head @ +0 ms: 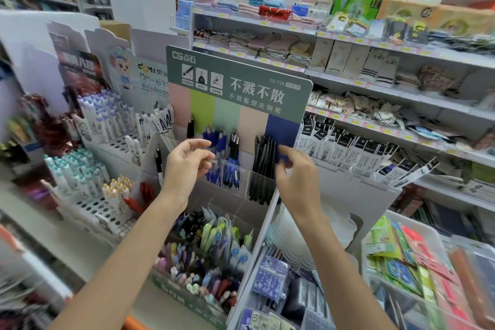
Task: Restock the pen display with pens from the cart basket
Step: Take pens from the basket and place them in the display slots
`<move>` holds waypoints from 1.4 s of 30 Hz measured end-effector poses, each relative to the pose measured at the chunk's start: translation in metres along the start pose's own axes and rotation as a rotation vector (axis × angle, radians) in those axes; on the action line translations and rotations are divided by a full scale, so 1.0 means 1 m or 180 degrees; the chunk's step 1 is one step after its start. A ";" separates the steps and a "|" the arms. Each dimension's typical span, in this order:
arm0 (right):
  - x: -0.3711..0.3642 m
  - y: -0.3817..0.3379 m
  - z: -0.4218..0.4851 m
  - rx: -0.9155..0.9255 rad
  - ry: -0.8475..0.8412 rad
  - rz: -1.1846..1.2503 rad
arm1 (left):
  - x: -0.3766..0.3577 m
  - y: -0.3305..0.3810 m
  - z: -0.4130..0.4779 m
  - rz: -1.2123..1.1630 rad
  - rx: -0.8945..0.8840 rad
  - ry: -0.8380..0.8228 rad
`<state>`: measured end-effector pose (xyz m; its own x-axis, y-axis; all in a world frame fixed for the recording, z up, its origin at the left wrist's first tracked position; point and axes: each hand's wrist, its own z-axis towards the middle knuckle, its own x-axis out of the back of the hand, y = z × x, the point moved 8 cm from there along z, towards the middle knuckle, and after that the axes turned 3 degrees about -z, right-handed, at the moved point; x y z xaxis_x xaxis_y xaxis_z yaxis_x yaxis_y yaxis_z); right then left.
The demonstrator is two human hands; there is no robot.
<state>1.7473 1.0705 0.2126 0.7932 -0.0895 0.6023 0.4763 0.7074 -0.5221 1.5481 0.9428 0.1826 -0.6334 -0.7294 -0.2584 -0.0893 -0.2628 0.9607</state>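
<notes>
The pen display (239,76) is a grey-green header card over clear compartments. These hold blue pens (217,142), blue-and-black pens (233,154) and black pens (263,158). A single dark pen (190,126) stands at the left. My left hand (186,162) hovers in front of the blue pens with its fingers curled apart and nothing in them. My right hand (296,171) is beside the black pens, with thumb and fingers pinched on a small dark blue item (284,158), likely a pen. No cart basket is in view.
A lower box of mixed colourful pens (203,257) sits under my arms. White racks of capped pens (107,120) stand to the left. Shelves of towels and socks (267,43) run behind. Hanging refill packs (348,147) and bins of packaged goods (407,260) are on the right.
</notes>
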 end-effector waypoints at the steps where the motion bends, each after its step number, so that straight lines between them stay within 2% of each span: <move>1: 0.004 -0.009 -0.001 0.0137 0.0144 0.0126 | 0.005 -0.001 -0.001 -0.0029 0.0023 0.0039; 3: 0.004 -0.034 -0.006 0.0470 0.0222 0.0428 | 0.016 -0.004 -0.003 -0.0051 0.0073 0.0126; 5: -0.012 -0.060 -0.011 0.0722 -0.0013 0.0708 | 0.033 -0.008 -0.005 -0.0002 0.0127 0.0294; 11: -0.112 -0.127 -0.050 0.0933 -0.1329 0.1076 | 0.130 -0.036 -0.027 0.0143 0.0377 0.1165; 18: -0.239 -0.197 -0.164 0.1164 -0.2845 0.1235 | 0.290 -0.097 -0.107 0.0093 0.0902 0.2334; 24: -0.319 -0.233 -0.271 0.1295 -0.3855 0.1095 | 0.422 -0.158 -0.218 -0.0072 0.1569 0.3520; 28: -0.368 -0.235 -0.328 0.1034 -0.4377 0.0951 | 0.465 -0.196 -0.261 -0.0015 0.2012 0.3853; 32: -0.402 -0.219 -0.375 0.0729 -0.4901 0.0572 | 0.485 -0.243 -0.281 0.0066 0.2572 0.3745; 35: -0.419 -0.201 -0.396 0.0558 -0.5029 0.0430 | 0.489 -0.274 -0.285 0.0352 0.3004 0.3430; 37: -0.425 -0.189 -0.403 0.0422 -0.5019 0.0353 | 0.492 -0.285 -0.282 0.1138 0.3221 0.2942; 39: -0.430 -0.179 -0.408 0.0330 -0.4995 0.0308 | 0.496 -0.291 -0.275 0.2429 0.3283 0.2135; 42: -0.435 -0.175 -0.408 0.0227 -0.4939 0.0357 | 0.492 -0.306 -0.261 0.4066 0.2841 0.0776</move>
<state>1.4735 0.6993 -0.2047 -0.3540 0.7184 0.5989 0.3896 0.6954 -0.6038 1.4646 0.4998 -0.2644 -0.5159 -0.2727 0.8121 -0.0762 0.9588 0.2736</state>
